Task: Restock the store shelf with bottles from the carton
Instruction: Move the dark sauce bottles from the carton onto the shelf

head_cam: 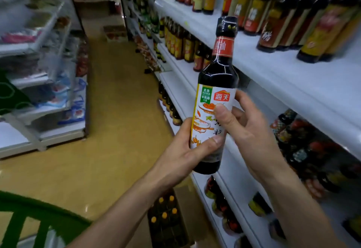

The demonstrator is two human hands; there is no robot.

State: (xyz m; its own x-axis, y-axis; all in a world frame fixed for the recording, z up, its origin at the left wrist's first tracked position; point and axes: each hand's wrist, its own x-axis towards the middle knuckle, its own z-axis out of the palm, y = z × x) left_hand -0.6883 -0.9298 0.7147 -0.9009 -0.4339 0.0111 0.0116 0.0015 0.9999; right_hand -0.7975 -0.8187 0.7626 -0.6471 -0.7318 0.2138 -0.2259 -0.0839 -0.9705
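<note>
A dark sauce bottle with a white and yellow label and a black cap stands upright in the air in front of the white shelf. My left hand grips its lower part from the left. My right hand holds the label from the right, thumb across the front. Down on the floor below my arms sits the carton, with several dark bottles with orange caps in it.
Rows of dark bottles fill the upper shelf at right; jars crowd the shelf below. Another shelf unit stands across the yellow-floored aisle. A green object sits at the bottom left.
</note>
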